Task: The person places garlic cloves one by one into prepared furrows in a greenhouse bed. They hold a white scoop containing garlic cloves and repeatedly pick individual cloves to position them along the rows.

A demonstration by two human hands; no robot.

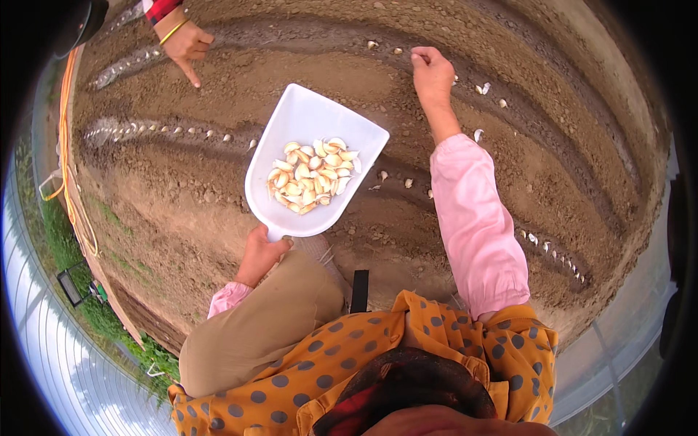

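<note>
My left hand (260,255) grips the handle of a white plastic scoop (316,117), tilted over the soil, with a heap of peeled-apart garlic cloves (308,177) lying in it. Over the upper furrow is my right hand (432,71), thumb and fingertips together; whether a clove is between them cannot be told. Single cloves sit in that furrow on both sides of the hand, such as one garlic clove (398,50) just left of it. A nearer furrow, partly hidden by the scoop and my right arm, holds a line of spaced cloves (191,131).
Another person's hand (188,46), with a yellow bangle, points down at the soil at upper left. Bare furrows (586,92) curve at the right. An orange hose or cord (64,125) runs along the bed's left edge, beside green plants (60,229) and clear sheeting.
</note>
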